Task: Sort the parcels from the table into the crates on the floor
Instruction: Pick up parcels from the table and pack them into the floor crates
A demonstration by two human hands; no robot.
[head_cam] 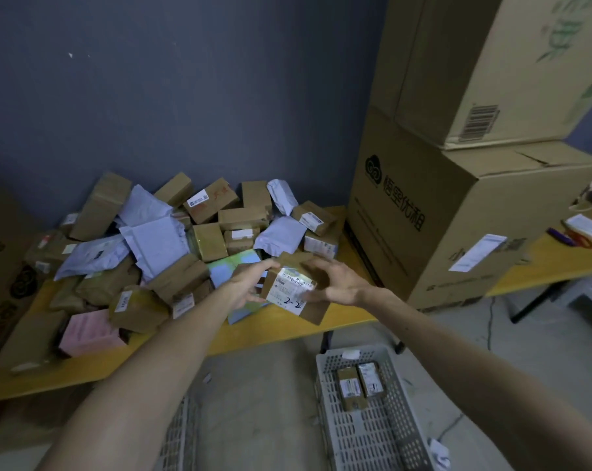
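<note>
Both hands hold one brown labelled parcel (289,288) just above the front edge of the yellow table (117,362). The left hand (248,283) grips its 9 o'clock side, thumb over the top and fingers underneath. The right hand (338,283) curls round its 3 o'clock side. That hand's fingertips are smeared by motion blur, so their exact hold is hard to read. A white label with black handwriting faces up between the two hands, its print too small to make out.

From 9 to 12 o'clock of the held parcel a pile of parcels (185,232) covers the table: brown boxes and pale plastic mailers, overlapping too much to count. One pink parcel (90,331) lies at the pile's near left edge, and a shiny iridescent one (233,263) is partly covered by the left hand.

At 5 o'clock, on the floor, stands a pale grey slotted crate (325,402) with two small brown parcels (350,390) side by side in its far end. Its near end is cut off by the frame. A second crate (180,433) shows at 7 o'clock, mostly hidden behind the left forearm.

At 1 to 2 o'clock two big cartons are stacked, the lower carton (440,215) on the table and the upper carton (474,62) cropped at the top. Red-handled scissors (581,239) lie beyond them at 3 o'clock.
</note>
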